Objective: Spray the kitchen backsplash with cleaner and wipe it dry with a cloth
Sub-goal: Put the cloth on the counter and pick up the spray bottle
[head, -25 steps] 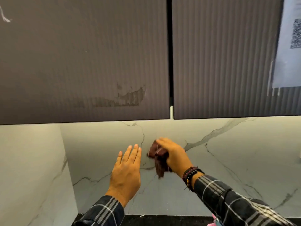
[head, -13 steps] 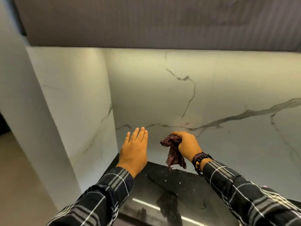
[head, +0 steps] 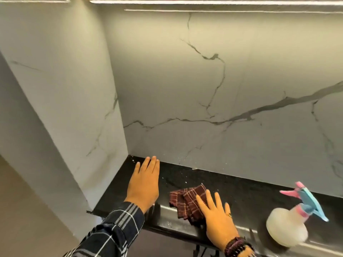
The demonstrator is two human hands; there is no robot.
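Backsplash (head: 213, 89), a pale marble-look panel with dark veins, fills the upper and middle part of the view and meets a side wall (head: 65, 89) at the left corner; no wet streaks can be made out on it, so the wiping step seems to be at its end or in a pause. Below it runs the black desk (head: 241, 184), which carries everything else. The spray bottle (head: 286, 227), cloudy white with a pink and blue trigger head, stands at the right, well apart from both hands. The left hand (head: 143, 184) lies flat on the desk near the corner, palm down, its fingers (head: 151, 164) straight and close together, holding nothing. The right hand (head: 216, 217) lies palm down on the near part of the dark red checked cloth (head: 187, 201), its fingers (head: 201, 202) spread wide and pressing the cloth onto the desk, not closed around it. If more of the panel needs cleaning, the next move probably calls for the right hand to reach right to the bottle, or to gather the cloth and lift it back to the wall.
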